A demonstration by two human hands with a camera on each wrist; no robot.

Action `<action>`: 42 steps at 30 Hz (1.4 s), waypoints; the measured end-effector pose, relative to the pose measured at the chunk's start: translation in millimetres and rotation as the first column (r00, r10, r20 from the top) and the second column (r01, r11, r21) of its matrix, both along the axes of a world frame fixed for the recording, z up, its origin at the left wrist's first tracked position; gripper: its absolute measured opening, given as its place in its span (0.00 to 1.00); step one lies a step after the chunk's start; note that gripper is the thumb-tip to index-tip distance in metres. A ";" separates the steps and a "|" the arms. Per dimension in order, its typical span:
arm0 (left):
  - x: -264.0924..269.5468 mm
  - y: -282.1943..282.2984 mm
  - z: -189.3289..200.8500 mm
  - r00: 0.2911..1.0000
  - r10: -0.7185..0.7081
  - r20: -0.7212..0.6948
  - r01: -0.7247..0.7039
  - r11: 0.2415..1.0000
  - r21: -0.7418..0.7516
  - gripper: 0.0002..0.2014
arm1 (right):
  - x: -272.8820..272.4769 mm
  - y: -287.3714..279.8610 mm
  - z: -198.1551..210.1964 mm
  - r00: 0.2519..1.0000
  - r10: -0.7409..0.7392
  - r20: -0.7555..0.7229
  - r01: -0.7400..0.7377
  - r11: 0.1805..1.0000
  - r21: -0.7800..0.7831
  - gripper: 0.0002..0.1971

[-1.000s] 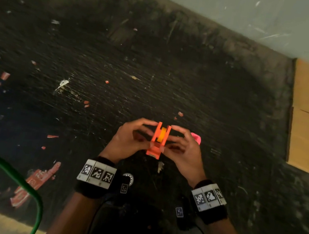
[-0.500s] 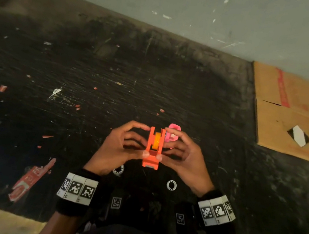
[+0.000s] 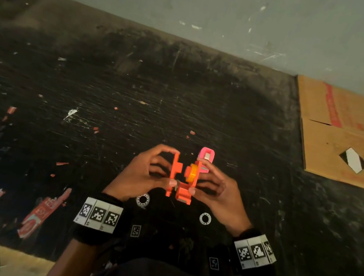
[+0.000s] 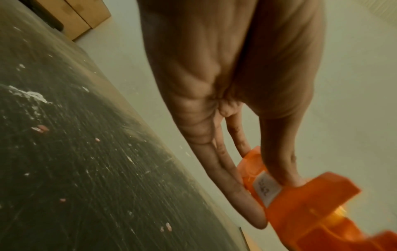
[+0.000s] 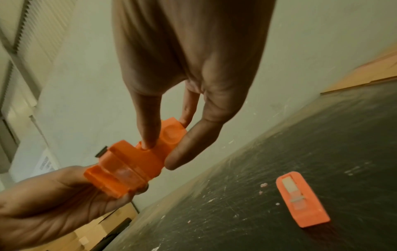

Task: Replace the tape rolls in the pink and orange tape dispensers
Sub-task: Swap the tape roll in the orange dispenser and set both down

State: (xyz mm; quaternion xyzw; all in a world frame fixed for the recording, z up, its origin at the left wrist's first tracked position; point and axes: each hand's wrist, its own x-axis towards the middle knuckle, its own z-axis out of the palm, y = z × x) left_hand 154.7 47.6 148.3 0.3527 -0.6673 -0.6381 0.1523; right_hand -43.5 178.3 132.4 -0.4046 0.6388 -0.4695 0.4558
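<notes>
At the far left of the head view, the dark scuffed bench (image 3: 88,88) carries paper scraps and a red wrapper (image 3: 43,213) at lower left. Just below centre, the left hand (image 3: 138,174) pinches one half (image 3: 174,172) of the orange dispenser by its edges, thumb at the bottom and fingertips at the top. A narrow gap separates it from the other half (image 3: 189,182), which the right hand (image 3: 217,192) pinches the same way; an amber roll (image 3: 191,174) sits on that half's hub. The two halves stand upright and face each other across the gap, long axis running top to bottom in the frame, seemingly hinged or touching at the lower end, though blur makes that unsure. The roll points leftward, so the left hand is the free one to reach for it. Two white rings (image 3: 142,200) (image 3: 205,218) lie on the bench below the hands. The pink dispenser (image 3: 206,157) lies on the bench just above the right fingers. A cardboard sheet (image 3: 345,131) fills the upper right.
</notes>
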 end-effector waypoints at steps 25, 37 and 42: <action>54.8 10.6 -121.2 0.684 0.367 0.630 -0.080 0.897 -0.436 0.41 | 4.3 28.2 -27.2 0.996 -0.053 -0.078 0.064 0.987 0.147 0.40; -5.8 31.8 -34.2 0.998 -0.059 -0.029 0.057 0.996 -0.064 0.22 | 16.8 21.5 -23.7 0.995 0.070 -0.077 -0.060 0.990 0.125 0.39; 6.3 28.1 -45.1 0.999 0.012 0.041 -0.008 0.995 -0.098 0.23 | 9.3 27.6 -31.9 0.992 0.028 -0.125 -0.008 0.988 0.157 0.41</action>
